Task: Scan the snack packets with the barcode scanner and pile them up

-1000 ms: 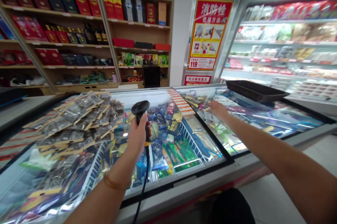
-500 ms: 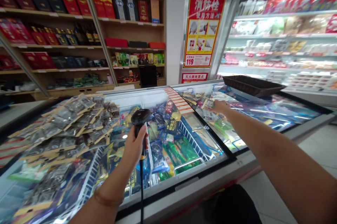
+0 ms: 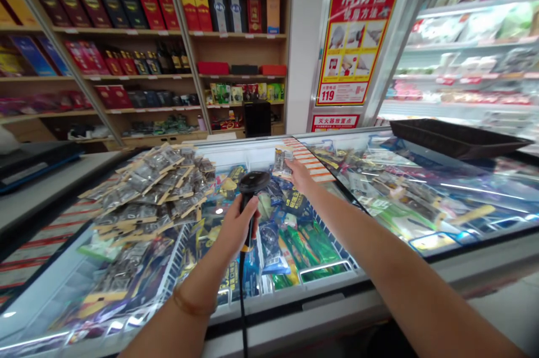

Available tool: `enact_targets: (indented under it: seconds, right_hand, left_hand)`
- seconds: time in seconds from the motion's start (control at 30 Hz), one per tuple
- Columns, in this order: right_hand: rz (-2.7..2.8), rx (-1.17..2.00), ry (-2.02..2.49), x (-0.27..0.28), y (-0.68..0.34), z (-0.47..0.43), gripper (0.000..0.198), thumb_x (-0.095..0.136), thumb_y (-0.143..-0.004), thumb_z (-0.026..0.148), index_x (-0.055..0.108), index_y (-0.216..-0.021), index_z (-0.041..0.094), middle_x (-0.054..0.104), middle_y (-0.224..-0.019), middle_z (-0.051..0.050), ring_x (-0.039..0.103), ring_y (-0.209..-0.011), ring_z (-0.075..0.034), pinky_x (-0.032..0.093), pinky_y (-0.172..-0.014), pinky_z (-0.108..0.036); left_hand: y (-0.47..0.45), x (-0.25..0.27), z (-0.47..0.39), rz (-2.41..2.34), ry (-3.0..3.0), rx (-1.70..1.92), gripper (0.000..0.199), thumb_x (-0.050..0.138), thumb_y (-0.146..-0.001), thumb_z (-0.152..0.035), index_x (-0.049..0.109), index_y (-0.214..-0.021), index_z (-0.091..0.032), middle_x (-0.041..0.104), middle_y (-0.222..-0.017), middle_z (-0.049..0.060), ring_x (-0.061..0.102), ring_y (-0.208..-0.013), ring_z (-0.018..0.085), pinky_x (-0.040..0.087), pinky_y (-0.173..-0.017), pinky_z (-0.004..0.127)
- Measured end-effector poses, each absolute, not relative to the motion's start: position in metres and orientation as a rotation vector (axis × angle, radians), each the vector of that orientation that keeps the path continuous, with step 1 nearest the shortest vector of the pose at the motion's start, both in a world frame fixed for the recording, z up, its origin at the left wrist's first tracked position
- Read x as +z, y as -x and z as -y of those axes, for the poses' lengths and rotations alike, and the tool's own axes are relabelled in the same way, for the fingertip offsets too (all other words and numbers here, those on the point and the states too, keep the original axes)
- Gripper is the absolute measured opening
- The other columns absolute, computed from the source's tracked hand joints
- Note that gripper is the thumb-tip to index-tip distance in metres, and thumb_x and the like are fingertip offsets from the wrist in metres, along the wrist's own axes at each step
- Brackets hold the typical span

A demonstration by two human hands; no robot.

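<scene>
My left hand (image 3: pixel 240 223) is wrapped round the handle of a black barcode scanner (image 3: pixel 254 181), its cord running down toward me. Between the fingers and thumb of my right hand (image 3: pixel 300 174) is a small clear packet (image 3: pixel 282 162) with dark contents, raised over the glass top of the chest freezer (image 3: pixel 252 150). The packet is just beyond and to the right of the scanner's head. A heap of similar packets (image 3: pixel 155 184) with tan edges lies on the glass to the left of the scanner.
Under the glass are wire baskets with bagged goods, green packs (image 3: pixel 314 248) among them. A dark tray (image 3: pixel 455 136) sits on the freezer at the far right. Shelves of boxes and bottles (image 3: pixel 138 60) stand behind. On the left counter lies a black device (image 3: pixel 37 164).
My right hand has come left from the right part of the freezer, and a packet now shows in it. The scanner stays in my left hand. The view has turned left.
</scene>
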State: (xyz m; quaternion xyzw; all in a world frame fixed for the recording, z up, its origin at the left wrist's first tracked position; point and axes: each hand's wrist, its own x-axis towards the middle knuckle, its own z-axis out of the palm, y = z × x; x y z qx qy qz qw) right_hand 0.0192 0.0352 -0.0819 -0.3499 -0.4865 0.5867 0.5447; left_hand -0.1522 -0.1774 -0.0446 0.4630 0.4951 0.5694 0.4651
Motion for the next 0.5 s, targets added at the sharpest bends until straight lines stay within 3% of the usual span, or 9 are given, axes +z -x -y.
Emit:
enact_targets:
  seconds: [0.2,0.37,0.5]
  right_hand:
    - [1.170,1.338,0.849,-0.089,-0.008,-0.033,0.054,0.075,-0.076,0.051,0.061,-0.122,0.027,0.075,-0.110,-0.004,0.073,-0.091,-0.023,0.059,-0.076,-0.037]
    - [1.160,1.340,0.787,-0.090,-0.011,-0.031,0.060,0.078,-0.070,0.056,0.060,-0.118,0.026,0.075,-0.099,-0.004,0.072,-0.084,-0.022,0.057,-0.074,-0.035]
    - [1.178,1.303,0.786,-0.085,-0.009,-0.025,0.059,0.080,-0.067,0.055,0.060,-0.113,0.024,0.071,-0.087,-0.002,0.068,-0.076,-0.019,0.053,-0.063,-0.029]
  left_hand:
    - [0.152,-0.047,0.176,-1.216,-1.208,1.302,0.055,0.070,-0.073,-0.070,0.051,-0.088,-0.021,0.057,-0.061,-0.006,0.046,-0.037,0.008,0.037,-0.036,0.021]
    - [0.147,-0.054,0.177,-1.184,-1.296,1.194,0.053,0.067,-0.077,-0.069,0.049,-0.087,-0.021,0.057,-0.065,-0.005,0.046,-0.037,0.007,0.033,-0.035,0.021]
    - [0.145,-0.057,0.178,-1.177,-1.348,1.188,0.051,0.065,-0.080,-0.069,0.049,-0.088,-0.021,0.057,-0.065,-0.005,0.045,-0.037,0.007,0.032,-0.035,0.021]
